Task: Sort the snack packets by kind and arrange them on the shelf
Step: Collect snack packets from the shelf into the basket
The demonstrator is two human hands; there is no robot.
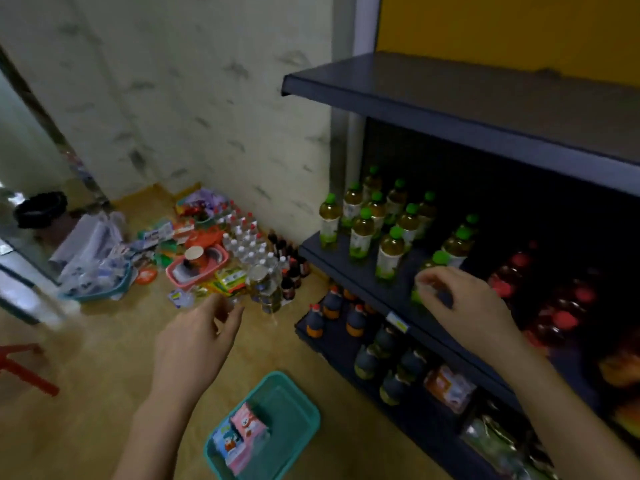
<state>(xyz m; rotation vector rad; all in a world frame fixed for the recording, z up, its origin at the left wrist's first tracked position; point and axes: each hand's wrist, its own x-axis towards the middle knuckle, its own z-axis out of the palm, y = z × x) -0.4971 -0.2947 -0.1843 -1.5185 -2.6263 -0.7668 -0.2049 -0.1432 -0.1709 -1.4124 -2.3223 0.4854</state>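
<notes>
A teal basket [298, 407] stands on the floor at the bottom centre with pink and blue snack packets [242, 434] inside. My left hand [197, 341] hovers over the floor above the basket, fingers relaxed and holding nothing. My right hand [464, 303] reaches to the front edge of the middle shelf [346, 268], its fingers curled near a green-capped bottle [436, 265]; blur hides whether it grips anything. The dark top shelf [485, 109] is bare.
Green-capped tea bottles [367, 223] fill the middle shelf, red drink bottles [554, 306] to their right. Dark bottles [349, 317] and packets [450, 386] sit on the lowest shelf. A floor pile of water bottles [246, 240], a pink basket [197, 268] and mixed packets lies by the wall. A red stool [24, 368] is at left.
</notes>
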